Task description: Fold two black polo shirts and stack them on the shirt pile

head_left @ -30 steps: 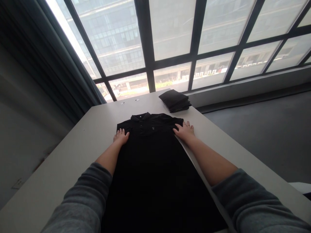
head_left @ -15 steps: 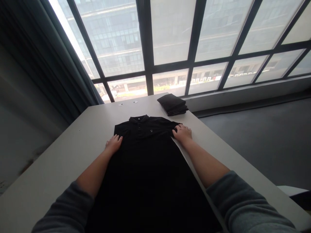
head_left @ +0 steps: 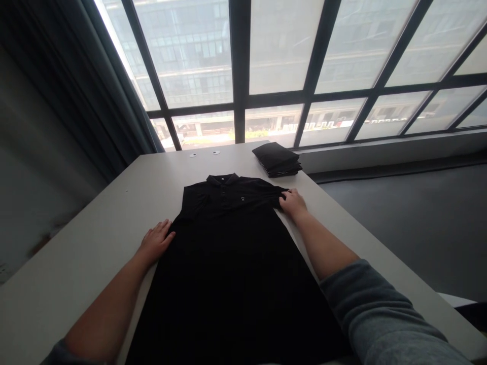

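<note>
A black polo shirt (head_left: 232, 248) lies face up and flat on a pale table (head_left: 95, 238), collar toward the window. My left hand (head_left: 155, 241) rests flat with fingers stretched out on the table at the shirt's left edge, about halfway down the side. My right hand (head_left: 292, 203) is at the shirt's right shoulder, fingers curled onto the folded sleeve edge.
A stack of folded black garments (head_left: 277, 158) sits at the table's far right corner. Two small round discs (head_left: 203, 153) lie near the far edge. A window wall runs behind, a dark curtain (head_left: 76, 96) hangs at left, and grey floor (head_left: 411, 218) lies to the right.
My left hand has slid down the shirt's left edge from the shoulder toward me. My right hand has stayed at the right shoulder, its fingers curling onto the fabric.
</note>
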The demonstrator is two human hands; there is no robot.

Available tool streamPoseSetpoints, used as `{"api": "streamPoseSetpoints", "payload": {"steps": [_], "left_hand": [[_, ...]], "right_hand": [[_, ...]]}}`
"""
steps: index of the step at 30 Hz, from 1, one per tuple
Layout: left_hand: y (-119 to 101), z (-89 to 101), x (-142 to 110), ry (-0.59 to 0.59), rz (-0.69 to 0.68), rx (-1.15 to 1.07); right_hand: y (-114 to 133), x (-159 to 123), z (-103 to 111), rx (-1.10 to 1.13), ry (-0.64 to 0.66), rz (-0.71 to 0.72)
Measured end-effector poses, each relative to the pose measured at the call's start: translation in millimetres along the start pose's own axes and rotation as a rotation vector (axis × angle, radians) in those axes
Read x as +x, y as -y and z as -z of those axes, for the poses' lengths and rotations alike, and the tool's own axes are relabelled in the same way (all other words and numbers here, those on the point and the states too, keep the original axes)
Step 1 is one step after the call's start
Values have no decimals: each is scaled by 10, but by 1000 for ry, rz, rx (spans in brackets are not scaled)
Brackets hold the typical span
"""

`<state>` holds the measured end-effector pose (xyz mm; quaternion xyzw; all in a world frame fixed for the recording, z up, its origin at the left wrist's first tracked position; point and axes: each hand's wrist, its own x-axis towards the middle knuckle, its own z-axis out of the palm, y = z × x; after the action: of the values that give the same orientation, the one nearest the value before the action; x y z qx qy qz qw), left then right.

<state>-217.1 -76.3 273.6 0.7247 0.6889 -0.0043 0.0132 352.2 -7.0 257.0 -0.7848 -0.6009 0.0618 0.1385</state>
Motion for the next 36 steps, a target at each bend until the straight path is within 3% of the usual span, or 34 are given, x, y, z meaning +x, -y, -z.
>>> {"api": "streamPoseSetpoints", "payload": {"steps": [9, 17, 28, 36], "left_hand": [[-24, 46, -33, 19, -6, 16], [-32, 46, -14, 23, 10, 23], [-39, 63, -5, 7, 13, 41], [-76, 102, -47, -5, -22, 35]], "right_hand": [[-201, 110, -110, -50, 96, -88], [-266, 312, -125, 109, -95, -53], [-359, 465, 61, 142, -134, 78], [-488, 618, 98, 204, -404, 236]]}}
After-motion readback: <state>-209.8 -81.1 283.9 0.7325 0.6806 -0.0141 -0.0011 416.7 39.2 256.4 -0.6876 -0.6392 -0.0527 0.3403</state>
